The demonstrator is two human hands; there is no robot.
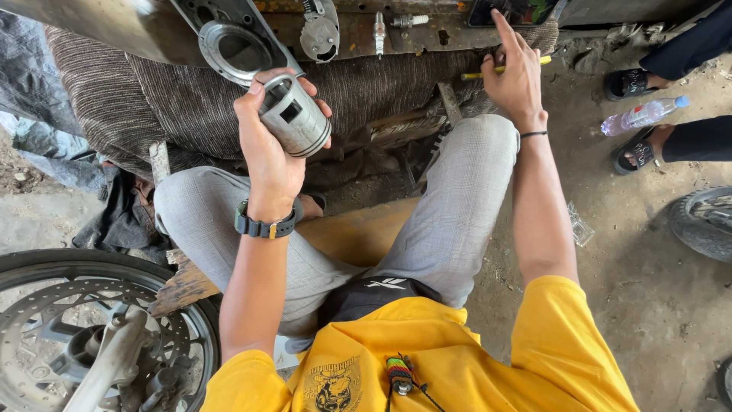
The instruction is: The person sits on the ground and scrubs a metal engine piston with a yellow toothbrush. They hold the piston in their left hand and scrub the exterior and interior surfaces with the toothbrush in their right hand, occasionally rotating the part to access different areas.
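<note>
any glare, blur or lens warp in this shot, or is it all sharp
Head view: soft, even daylight with only faint shadows; a mild sheen on the metal piston in the left hand; the right hand and yellow screwdriver are sharp; wide-angle warp bends the frame edges, stretching the wheel at lower left; the bench top at the upper edge smears slightly.

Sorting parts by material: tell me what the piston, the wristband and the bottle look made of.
Piston in the left hand: looks like cast metal, likely aluminium, given its dull silver-grey sheen and machined ring grooves.
Wristband: seems rubber or silicone, matte dark grey and flexible-looking.
Bottle: clear plastic, see-through with a blue cap.
</note>
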